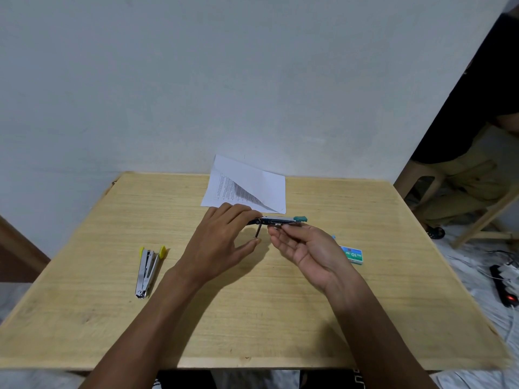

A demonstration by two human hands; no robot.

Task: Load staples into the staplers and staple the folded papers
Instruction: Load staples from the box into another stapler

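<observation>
I hold a small metal stapler with green tips above the middle of the wooden table. My left hand grips its left end with the fingers, and a thin metal part hangs down from it by the thumb. The fingertips of my right hand pinch the stapler's underside near its middle, palm up. A second metal stapler with yellow tips lies opened on the table at the left. The folded printed papers lie at the far edge, just behind my hands. A green staple box rests right of my right hand.
A pale wall stands right behind the table. At the right a person sits on a wooden seat. A black power strip with a red light and cables lies on the floor to the right.
</observation>
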